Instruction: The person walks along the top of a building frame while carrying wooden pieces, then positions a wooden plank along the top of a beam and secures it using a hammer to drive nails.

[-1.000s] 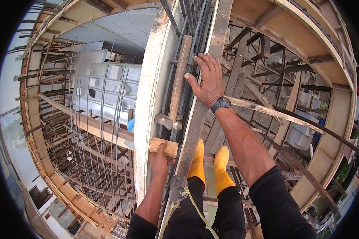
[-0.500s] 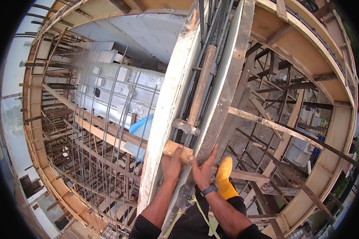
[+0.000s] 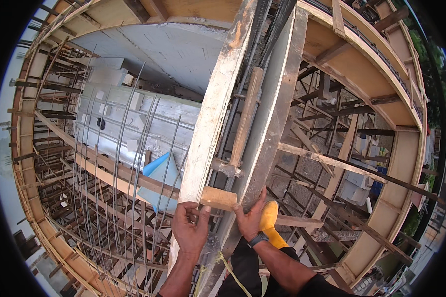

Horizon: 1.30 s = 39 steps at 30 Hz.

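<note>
A short wooden block (image 3: 219,198) lies crosswise in a narrow channel between a whitish left formwork board (image 3: 209,123) and a stained right board (image 3: 281,101). My left hand (image 3: 190,230) grips the left board with curled fingers, thumb beside the block’s left end. My right hand (image 3: 249,218) grips the right board, thumb at the block’s right end, fingers along the outer side. Above the block, a hammer (image 3: 245,119) with a wooden handle rests on the steel rebar (image 3: 266,34) inside the channel, head toward me.
Thin upright rods (image 3: 119,138) and a blue sheet (image 3: 158,183) are at left, above dense scaffolding. Timber formwork (image 3: 357,89) curves round the right, with a cross timber (image 3: 332,161) and open framework below. My yellow boot (image 3: 269,218) stands right of the channel.
My right hand has come down from beside the hammer handle to the block. My left hand has shifted from holding the block onto the left board’s edge. The view has shifted.
</note>
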Tool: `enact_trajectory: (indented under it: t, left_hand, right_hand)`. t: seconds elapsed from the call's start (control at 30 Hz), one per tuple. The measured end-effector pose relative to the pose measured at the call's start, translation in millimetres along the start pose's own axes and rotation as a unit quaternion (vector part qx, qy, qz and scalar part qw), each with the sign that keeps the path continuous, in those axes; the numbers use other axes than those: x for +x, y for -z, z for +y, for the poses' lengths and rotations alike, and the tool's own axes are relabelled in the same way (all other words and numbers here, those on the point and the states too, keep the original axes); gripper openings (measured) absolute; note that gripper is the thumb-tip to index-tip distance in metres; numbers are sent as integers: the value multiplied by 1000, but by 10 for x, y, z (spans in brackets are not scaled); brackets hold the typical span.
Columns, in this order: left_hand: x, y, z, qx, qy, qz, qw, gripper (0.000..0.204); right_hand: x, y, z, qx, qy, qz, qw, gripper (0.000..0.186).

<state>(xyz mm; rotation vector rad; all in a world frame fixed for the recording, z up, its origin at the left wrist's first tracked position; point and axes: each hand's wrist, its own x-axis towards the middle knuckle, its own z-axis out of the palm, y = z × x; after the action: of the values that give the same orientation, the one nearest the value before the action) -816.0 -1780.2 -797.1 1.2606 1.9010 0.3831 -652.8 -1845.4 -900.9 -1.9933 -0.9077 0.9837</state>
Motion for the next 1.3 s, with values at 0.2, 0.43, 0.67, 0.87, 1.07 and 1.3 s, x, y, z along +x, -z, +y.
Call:
enact_trajectory:
  t: [0.2, 0.43, 0.67, 0.87, 1.07, 1.3]
  left_hand:
    - [704, -132, -231, 63, -125, 26, 990, 82]
    - [723, -63, -171, 18, -70, -71, 995, 110]
    - [793, -72, -242, -4, -70, -95, 993, 112]
    - [809, -83, -257, -24, -78, -105, 991, 115]
    - [752, -137, -298, -55, -70, -100, 991, 114]
    - [729, -146, -289, -56, -63, -94, 992, 113]
  right_hand:
    - [24, -64, -12, 76, -31, 33, 996, 110]
    - [5, -63, -54, 38, -28, 51, 998, 108]
    - [1, -90, 3, 22, -22, 60, 998, 109]
    - [23, -75, -1, 23, -18, 67, 997, 110]
    - [25, -17, -27, 50, -44, 54, 996, 111]
    - [2, -24, 26, 24, -17, 55, 998, 113]
